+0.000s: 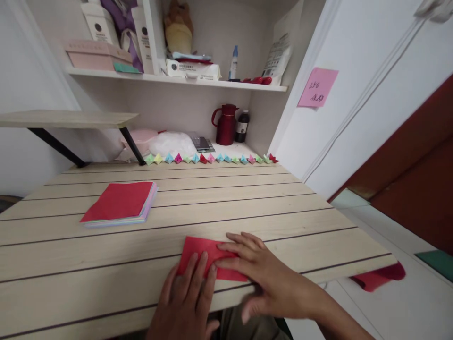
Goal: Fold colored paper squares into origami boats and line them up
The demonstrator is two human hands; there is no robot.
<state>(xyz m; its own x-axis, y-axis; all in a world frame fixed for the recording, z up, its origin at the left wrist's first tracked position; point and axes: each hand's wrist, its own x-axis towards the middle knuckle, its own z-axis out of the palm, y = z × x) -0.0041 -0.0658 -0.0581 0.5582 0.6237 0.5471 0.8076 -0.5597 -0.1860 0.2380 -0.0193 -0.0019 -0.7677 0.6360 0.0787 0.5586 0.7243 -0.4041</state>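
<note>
A folded red paper sheet (202, 250) lies near the front edge of the wooden table (212, 208). My left hand (184, 302) rests flat on its lower left part, fingers stretched out. My right hand (262, 278) comes in from the right and presses flat on the paper's right side, fingers spread and pointing left. Neither hand grips anything. A stack of coloured paper squares (120, 204), red on top, sits to the left on the table.
A row of several small folded paper shapes (208, 158) lines the table's back edge. Behind it stand a dark red jug (225, 124), a dark bottle (242, 125) and shelves with boxes. A pink sticky note (317, 87) hangs on the right door.
</note>
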